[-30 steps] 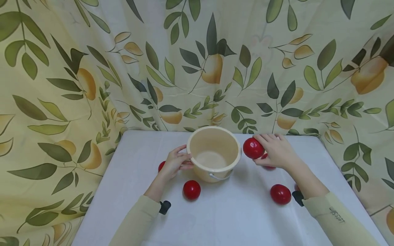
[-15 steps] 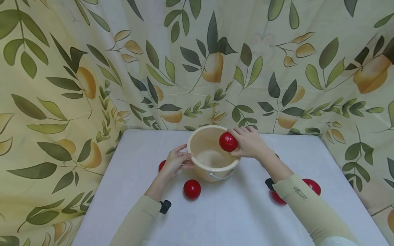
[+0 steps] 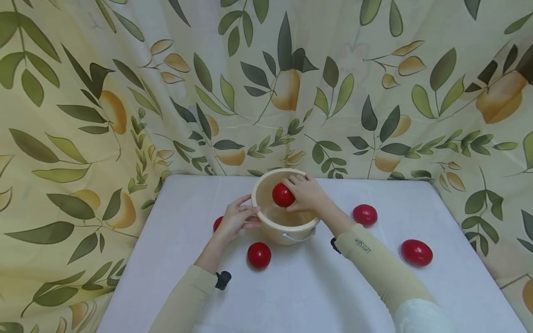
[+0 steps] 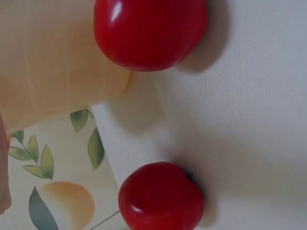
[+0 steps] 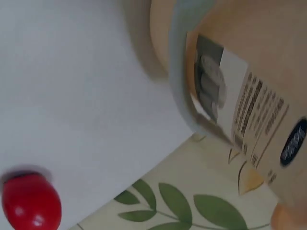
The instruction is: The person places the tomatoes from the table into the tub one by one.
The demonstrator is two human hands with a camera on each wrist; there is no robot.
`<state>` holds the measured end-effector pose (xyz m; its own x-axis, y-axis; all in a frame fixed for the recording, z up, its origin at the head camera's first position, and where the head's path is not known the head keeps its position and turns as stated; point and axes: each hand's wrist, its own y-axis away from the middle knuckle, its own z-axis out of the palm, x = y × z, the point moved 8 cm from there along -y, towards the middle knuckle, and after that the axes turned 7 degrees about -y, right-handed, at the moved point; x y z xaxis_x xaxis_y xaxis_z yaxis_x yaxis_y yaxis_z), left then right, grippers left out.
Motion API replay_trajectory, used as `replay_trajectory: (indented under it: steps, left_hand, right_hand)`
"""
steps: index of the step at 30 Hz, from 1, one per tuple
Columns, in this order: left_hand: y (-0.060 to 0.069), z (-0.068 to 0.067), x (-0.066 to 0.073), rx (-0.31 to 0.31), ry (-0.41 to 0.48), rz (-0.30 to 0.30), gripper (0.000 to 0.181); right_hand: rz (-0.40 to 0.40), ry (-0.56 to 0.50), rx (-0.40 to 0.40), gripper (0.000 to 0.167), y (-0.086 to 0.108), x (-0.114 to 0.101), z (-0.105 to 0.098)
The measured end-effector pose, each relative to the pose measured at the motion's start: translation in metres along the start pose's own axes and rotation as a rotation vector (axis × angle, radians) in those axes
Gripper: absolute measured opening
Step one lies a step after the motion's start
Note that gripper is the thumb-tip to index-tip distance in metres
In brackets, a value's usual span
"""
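Note:
A cream bucket (image 3: 287, 233) stands at the back middle of the table. At its left side my left hand (image 3: 235, 219) holds the rim, thumb and fingers on the edge. My right hand (image 3: 308, 194) reaches over the bucket's right rim, gripping a red tomato (image 3: 283, 194) above the opening. In front of the bucket lies another tomato (image 3: 259, 255); one more tomato (image 3: 217, 224) is partly hidden behind my left hand. In the left wrist view, two tomatoes lie near the bucket wall (image 4: 53, 62). The right wrist view shows the bucket's printed label (image 5: 254, 120) and pale handle (image 5: 180, 81).
On the right side of the white-covered table (image 3: 291, 296) lie a tomato (image 3: 365, 215) and another tomato (image 3: 417, 253). A leaf-patterned curtain (image 3: 333, 138) hangs right behind the table's back edge. My right sleeve (image 3: 383, 268) covers part of the table.
My right hand has carried the tomato leftward from beside the bucket to over its opening. My left hand has stayed at the bucket's left rim.

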<state>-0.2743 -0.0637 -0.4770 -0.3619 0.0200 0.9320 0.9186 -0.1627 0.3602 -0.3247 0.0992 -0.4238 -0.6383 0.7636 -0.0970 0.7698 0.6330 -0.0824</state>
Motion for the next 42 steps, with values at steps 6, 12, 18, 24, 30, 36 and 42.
replay_trajectory:
  steps: [6,12,18,24,30,36,42]
  left_hand:
    - [0.0,0.001,-0.002,-0.009,-0.007,-0.001,0.059]
    - [-0.001,0.001,-0.001,-0.013,0.003,0.011,0.059]
    - [0.0,-0.001,-0.001,-0.015,-0.003,0.007,0.059]
    - [0.0,-0.001,-0.001,-0.005,0.01,0.001,0.059]
    - [0.001,0.0,-0.001,-0.008,0.019,0.003,0.058]
    - [0.002,-0.001,-0.002,-0.001,0.018,-0.003,0.058]
    - [0.001,-0.001,-0.001,-0.008,0.012,0.003,0.059]
  right_hand:
    - [-0.036,0.105,-0.07,0.078,-0.013,-0.008,0.025]
    - [-0.015,0.175,-0.151,0.078,-0.02,-0.015,0.037]
    - [-0.011,0.266,-0.218,0.075,-0.023,-0.016,0.048]
    - [-0.015,0.329,-0.264,0.066,-0.021,-0.02,0.05]
    - [0.034,0.391,-0.373,0.069,-0.017,-0.015,0.06]
    - [0.082,0.413,-0.431,0.068,-0.018,-0.008,0.07]
    - [0.104,0.401,-0.434,0.066,-0.018,-0.002,0.075]
